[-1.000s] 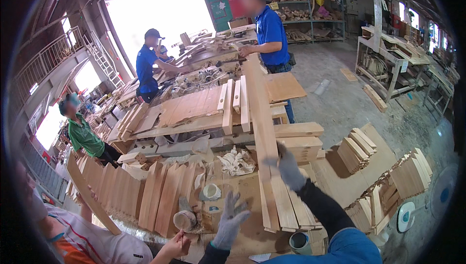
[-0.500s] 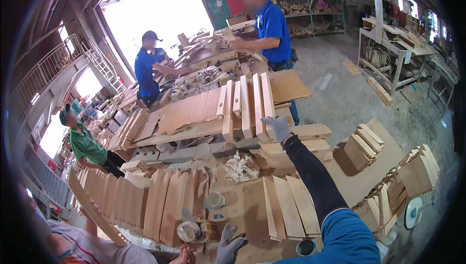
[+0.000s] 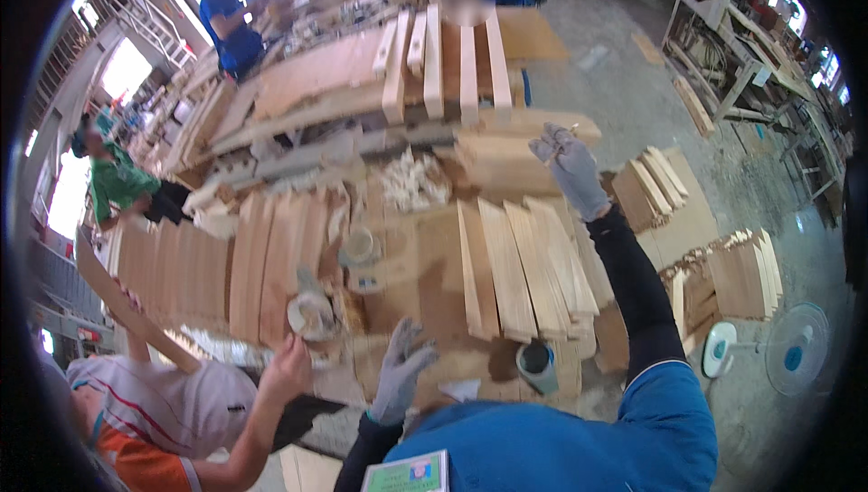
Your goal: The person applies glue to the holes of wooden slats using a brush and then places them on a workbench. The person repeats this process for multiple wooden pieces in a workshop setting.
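My right hand [image 3: 568, 166], in a grey glove, is raised above the beam ends [image 3: 497, 153] at the bench's right side. Its fingers are curled around what looks like a thin pale stick [image 3: 574, 127], mostly hidden. Low in the middle, my left hand [image 3: 400, 374], also gloved, hovers over the bench with its fingers apart and nothing in them. Between the hands lies a fanned row of pale wooden slats [image 3: 520, 270]. A grey cup with dark contents [image 3: 536, 361] stands by their near end.
At left a person grips a curved board [image 3: 136, 311]; their other hand [image 3: 287, 370] is by a messy cup [image 3: 312, 313]. Another cup [image 3: 360, 246], a crumpled cloth [image 3: 414, 180] and stacked boards [image 3: 280, 261] lie nearby. A fan [image 3: 794, 347] stands right. Other people work behind.
The view has tilted downward. My right hand has gone from outstretched fingers by the upright slats to a curled grip farther right. The neighbour's hand has come up beside the messy cup.
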`<action>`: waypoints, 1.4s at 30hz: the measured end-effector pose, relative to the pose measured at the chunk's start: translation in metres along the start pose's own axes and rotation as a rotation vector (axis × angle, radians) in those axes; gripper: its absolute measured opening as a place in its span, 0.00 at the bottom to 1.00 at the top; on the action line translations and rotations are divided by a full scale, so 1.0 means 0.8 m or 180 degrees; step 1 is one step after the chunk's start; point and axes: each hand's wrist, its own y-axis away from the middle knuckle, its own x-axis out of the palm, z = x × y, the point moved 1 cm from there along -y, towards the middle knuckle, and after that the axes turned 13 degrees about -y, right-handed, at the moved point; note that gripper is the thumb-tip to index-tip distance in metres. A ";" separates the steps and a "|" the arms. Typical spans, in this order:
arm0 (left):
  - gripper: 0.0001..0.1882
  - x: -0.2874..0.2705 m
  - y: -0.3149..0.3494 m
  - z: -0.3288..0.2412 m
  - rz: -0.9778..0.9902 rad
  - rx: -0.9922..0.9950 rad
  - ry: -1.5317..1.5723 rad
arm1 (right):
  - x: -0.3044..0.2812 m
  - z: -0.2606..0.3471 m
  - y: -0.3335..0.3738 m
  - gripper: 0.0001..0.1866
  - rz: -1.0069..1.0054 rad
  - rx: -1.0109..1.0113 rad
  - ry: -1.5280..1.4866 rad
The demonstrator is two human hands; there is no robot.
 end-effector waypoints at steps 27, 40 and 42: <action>0.52 0.045 -0.151 0.174 0.0054 0.1421 -0.4097 | -0.090 0.133 0.488 0.25 -0.0523 0.1597 -0.0139; 0.56 0.016 -0.174 0.134 0.0028 0.0108 -0.3418 | -0.084 0.162 0.496 0.26 -0.0044 0.1478 0.0980; 0.51 0.010 -0.214 0.157 -0.0242 0.0618 -0.3964 | -0.082 0.170 0.492 0.27 -0.0139 0.1401 0.0961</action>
